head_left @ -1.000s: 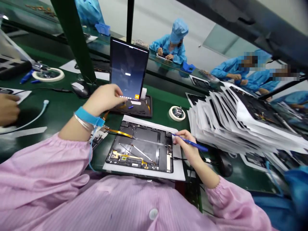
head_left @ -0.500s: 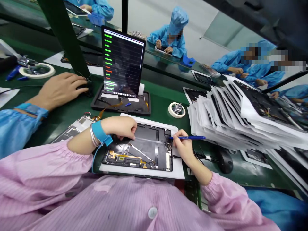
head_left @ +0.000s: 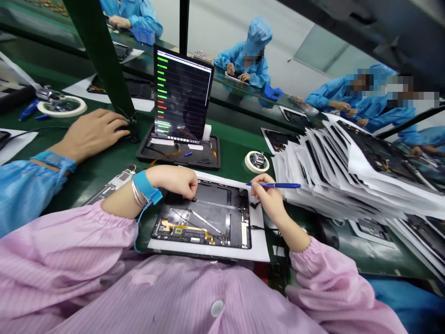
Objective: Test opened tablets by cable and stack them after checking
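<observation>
An opened tablet chassis (head_left: 208, 218) with exposed boards and flex cables lies on a white sheet (head_left: 259, 248) in front of me. My left hand (head_left: 177, 181) rests curled on the chassis's upper left edge, fingertips pinched at a small part I cannot make out. My right hand (head_left: 266, 197) hovers at the chassis's upper right corner, gripping a blue pen-like tool (head_left: 276, 185) that points left. Behind, a tablet screen (head_left: 182, 95) stands upright in a black tray (head_left: 208, 160), showing green and red text lines.
A co-worker's hand (head_left: 92, 132) in a blue sleeve rests on a mouse at left. A tall stack of chassis between white sheets (head_left: 347, 171) fills the right. A tape roll (head_left: 256, 162) sits behind the chassis. Other people in blue work at far benches.
My left hand came back from the standing screen to the chassis. The screen switched to a list of coloured lines. A co-worker's hand reached to the mouse. My right hand lifted the tool slightly.
</observation>
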`<action>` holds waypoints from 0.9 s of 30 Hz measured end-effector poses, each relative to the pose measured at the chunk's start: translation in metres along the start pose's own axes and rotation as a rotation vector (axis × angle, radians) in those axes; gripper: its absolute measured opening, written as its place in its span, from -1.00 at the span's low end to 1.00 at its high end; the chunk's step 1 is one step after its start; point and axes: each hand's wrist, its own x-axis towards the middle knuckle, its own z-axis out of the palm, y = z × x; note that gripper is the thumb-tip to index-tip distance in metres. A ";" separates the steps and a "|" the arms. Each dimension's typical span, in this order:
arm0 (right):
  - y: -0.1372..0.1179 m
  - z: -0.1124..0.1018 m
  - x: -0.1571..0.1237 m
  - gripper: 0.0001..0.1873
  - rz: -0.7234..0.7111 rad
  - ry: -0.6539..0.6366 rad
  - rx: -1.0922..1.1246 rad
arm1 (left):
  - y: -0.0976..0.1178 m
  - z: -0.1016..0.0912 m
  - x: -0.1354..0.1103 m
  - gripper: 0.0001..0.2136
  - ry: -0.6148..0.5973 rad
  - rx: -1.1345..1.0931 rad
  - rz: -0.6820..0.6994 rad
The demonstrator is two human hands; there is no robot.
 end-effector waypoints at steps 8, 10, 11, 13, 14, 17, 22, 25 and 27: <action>0.033 -0.002 -0.032 -0.84 0.115 0.020 0.103 | -0.004 0.002 0.006 -0.84 0.028 -0.077 0.057; 0.034 -0.001 -0.032 -0.84 0.103 0.006 0.093 | -0.004 0.003 0.006 -0.84 0.048 -0.079 0.037; 0.033 0.000 -0.032 -0.84 0.095 0.000 0.085 | -0.003 0.003 0.007 -0.84 0.050 -0.079 0.029; 0.032 0.001 -0.031 -0.84 0.082 -0.017 0.069 | -0.003 0.003 0.007 -0.84 0.041 -0.075 0.021; 0.032 0.001 -0.031 -0.83 0.078 -0.026 0.061 | -0.003 0.003 0.007 -0.84 0.036 -0.074 0.019; 0.032 0.001 -0.032 -0.82 0.076 -0.044 0.053 | -0.004 0.003 0.008 -0.83 0.033 -0.064 0.020; 0.032 0.002 -0.032 -0.82 0.071 -0.043 0.046 | -0.007 0.004 0.011 -0.83 0.037 -0.069 0.023; 0.033 0.004 -0.032 -0.82 0.058 -0.007 0.029 | -0.008 0.005 0.011 -0.83 0.044 -0.086 0.024; 0.033 0.003 -0.033 -0.82 0.055 0.012 0.039 | -0.008 0.005 0.011 -0.83 0.043 -0.094 0.022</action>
